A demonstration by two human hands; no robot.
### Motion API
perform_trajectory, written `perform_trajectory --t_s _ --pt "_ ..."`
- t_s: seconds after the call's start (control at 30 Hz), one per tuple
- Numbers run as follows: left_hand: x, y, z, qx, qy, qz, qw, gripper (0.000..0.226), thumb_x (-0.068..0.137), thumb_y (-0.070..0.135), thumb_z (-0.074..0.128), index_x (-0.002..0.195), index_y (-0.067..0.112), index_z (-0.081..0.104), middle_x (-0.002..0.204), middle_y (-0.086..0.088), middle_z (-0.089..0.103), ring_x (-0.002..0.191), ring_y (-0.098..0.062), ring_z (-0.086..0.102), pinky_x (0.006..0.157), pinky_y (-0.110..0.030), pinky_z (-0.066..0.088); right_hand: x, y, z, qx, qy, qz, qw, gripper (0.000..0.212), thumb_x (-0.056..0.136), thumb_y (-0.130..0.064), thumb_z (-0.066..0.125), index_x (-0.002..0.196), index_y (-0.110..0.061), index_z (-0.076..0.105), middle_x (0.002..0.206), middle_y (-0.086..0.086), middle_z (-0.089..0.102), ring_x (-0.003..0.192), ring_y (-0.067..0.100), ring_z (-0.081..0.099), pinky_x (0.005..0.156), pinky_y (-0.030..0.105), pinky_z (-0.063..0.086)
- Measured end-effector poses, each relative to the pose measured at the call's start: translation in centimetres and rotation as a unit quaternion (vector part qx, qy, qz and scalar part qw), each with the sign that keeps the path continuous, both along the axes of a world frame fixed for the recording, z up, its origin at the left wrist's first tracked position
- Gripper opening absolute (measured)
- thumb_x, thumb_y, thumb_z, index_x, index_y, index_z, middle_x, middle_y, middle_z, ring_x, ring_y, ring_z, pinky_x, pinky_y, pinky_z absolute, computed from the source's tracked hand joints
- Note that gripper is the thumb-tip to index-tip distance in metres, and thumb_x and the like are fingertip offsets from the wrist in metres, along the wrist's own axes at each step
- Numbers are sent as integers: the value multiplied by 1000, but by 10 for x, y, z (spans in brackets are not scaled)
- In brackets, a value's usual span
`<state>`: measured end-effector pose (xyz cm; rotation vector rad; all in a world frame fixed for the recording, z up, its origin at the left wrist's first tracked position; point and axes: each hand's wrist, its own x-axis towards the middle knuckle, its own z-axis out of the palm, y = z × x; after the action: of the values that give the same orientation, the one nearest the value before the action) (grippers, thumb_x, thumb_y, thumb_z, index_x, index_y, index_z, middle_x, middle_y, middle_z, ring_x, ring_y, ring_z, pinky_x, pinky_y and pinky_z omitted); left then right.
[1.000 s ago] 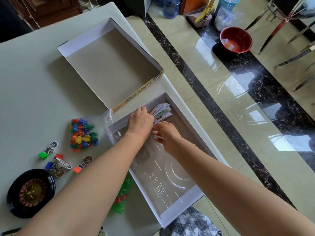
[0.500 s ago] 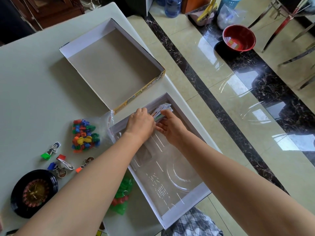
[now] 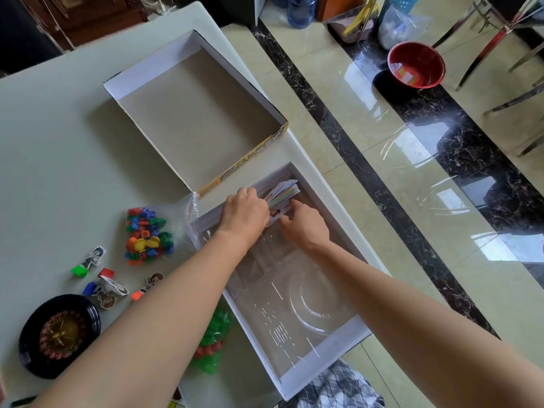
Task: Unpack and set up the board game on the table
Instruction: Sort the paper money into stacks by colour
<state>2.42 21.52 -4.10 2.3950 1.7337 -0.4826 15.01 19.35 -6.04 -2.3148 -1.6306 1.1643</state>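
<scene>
Head view: card stack [image 3: 283, 192] at box tray's [image 3: 326, 353] 12 o'clock end.
Left hand [image 3: 244, 213] gripped the card stack's near edge; right hand [image 3: 306, 226], fingers curled, pinched its bottom card.

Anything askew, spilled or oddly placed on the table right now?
The open box sits skewed on the table, and its near end seems to overhang the edge. The left hand and right hand hold cards at its far end, so a push could tip it. Nothing looks spilled.
</scene>
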Motion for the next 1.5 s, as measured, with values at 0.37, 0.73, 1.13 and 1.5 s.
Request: perform_trajectory --t_s 0.37,0.73,1.13,1.5 --pt "-5 1 -5 6 -2 -19 1000 34 102 27 37 118 7 59 119 -11 54 113 -26 49 86 -35 44 2 17 -5 -23 101 -117 988 19 80 -24 58 63 -14 59 58 1 57 56 19 53 50 26 40" --pt "-2 -5 -12 27 17 -27 999 36 101 29 38 126 6 51 125 -10 49 118 -25 45 89 -32 42 -11 15 2 -113 427 -318 839 55 85 -51 62 108 -1 65 92 20 71 68 21 69 69 33 60" --pt "-32 -29 10 -85 -543 313 775 53 90 53 49 127 16 56 112 1 58 101 -11 57 83 -19 44 -15 4 15 73 384 -232 891 18 76 -19 53 86 -10 65 74 5 65 69 17 62 68 37 55" --pt "-84 -98 30 -42 -657 566 496 23 91 34 48 102 16 56 95 -10 64 92 -27 61 89 -46 52 -137 -41 56 -24 429 -38 902 6 95 -12 39 94 -13 45 86 7 51 78 14 52 69 31 47"
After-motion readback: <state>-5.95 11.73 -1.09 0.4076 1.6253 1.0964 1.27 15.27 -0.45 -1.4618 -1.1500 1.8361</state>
